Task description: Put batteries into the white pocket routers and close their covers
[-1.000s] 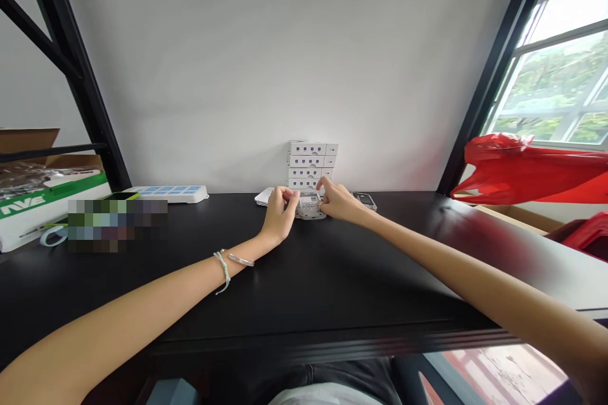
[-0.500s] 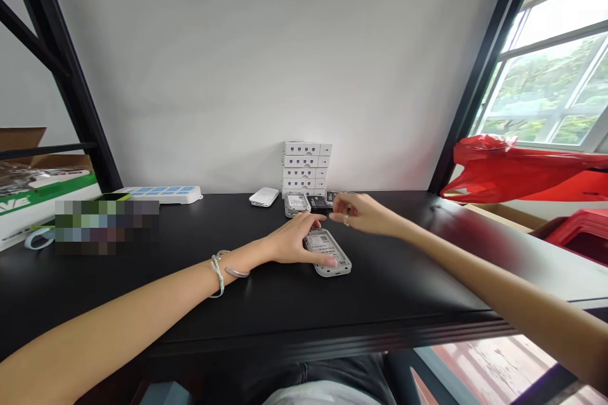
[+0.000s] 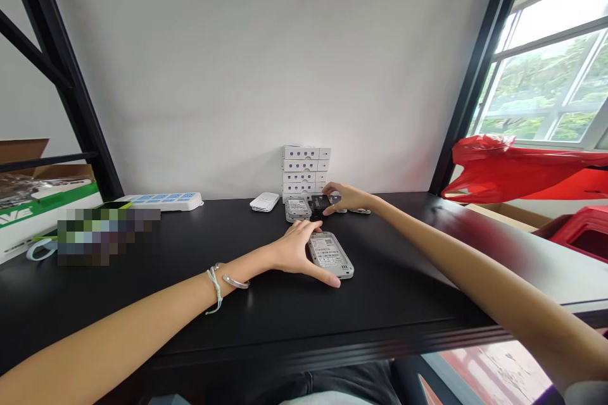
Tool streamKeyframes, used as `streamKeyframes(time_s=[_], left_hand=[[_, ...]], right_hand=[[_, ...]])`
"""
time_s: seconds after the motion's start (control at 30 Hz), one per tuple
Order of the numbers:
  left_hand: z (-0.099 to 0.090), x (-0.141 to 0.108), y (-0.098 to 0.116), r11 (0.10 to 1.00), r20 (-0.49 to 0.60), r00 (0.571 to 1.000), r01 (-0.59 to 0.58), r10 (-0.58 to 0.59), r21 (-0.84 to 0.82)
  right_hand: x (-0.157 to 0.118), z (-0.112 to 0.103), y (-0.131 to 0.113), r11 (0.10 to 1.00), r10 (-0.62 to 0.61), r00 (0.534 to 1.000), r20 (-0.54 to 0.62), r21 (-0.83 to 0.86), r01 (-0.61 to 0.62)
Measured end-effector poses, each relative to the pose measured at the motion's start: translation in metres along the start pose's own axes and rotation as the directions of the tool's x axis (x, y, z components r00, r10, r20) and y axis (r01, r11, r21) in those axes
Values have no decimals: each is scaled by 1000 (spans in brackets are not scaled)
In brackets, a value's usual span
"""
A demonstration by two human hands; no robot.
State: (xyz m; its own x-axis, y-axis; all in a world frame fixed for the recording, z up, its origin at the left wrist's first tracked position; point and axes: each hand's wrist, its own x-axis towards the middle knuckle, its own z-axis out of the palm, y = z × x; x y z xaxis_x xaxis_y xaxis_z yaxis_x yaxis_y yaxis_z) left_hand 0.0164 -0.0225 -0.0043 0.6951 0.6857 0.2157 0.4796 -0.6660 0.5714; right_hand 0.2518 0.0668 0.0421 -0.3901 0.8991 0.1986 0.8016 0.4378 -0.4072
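A white rounded device lies on the black table with its back open, showing a printed label inside. My left hand rests along its left side, open, with thumb and fingers spread apart around the near and far corners. Farther back, my right hand pinches a flat black battery in front of the stacked boxes. Another open device lies just left of the battery. Part of one more device shows beneath my right wrist.
White boxes stand stacked against the wall. A small pile of white covers lies to their left, then a white power strip. A green-and-white carton is at far left, a red plastic bag at right.
My right hand has moved down and slightly left onto the battery. My left thumb has come off the device's near end, and the left fingers have spread wider.
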Motion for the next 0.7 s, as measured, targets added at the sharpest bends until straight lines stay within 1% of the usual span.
streamKeyframes(time_s=[0.07, 0.13, 0.2, 0.3, 0.4, 0.53, 0.6, 0.7], left_hand=[[0, 1, -1, 998, -33, 999, 43, -42, 54], [-1, 2, -2, 991, -50, 994, 97, -93, 96], [-1, 3, -2, 987, -58, 992, 119, -114, 108], [-3, 3, -2, 989, -74, 991, 115, -109, 93], [-3, 4, -2, 988, -82, 989, 131, -124, 87], [-3, 4, -3, 986, -89, 986, 151, -144, 74], [-2, 4, -3, 987, -81, 987, 141, -135, 75], [-2, 4, -2, 986, -63, 990, 133, -127, 99]], right_hand=[[-15, -6, -5, 999, 22, 999, -43, 37, -20], [-33, -7, -12, 995, 42, 998, -42, 89, -38], [-48, -2, -20, 988, 38, 999, 6, 149, -39], [-64, 13, -32, 977, 19, 996, 88, 211, -37], [-71, 21, -41, 971, -10, 989, 149, 237, -26], [-73, 16, -46, 969, -81, 966, 244, 247, 19], [-75, 13, -48, 973, -105, 960, 260, 224, 46], [-77, 12, -51, 983, -119, 965, 234, 165, 81]])
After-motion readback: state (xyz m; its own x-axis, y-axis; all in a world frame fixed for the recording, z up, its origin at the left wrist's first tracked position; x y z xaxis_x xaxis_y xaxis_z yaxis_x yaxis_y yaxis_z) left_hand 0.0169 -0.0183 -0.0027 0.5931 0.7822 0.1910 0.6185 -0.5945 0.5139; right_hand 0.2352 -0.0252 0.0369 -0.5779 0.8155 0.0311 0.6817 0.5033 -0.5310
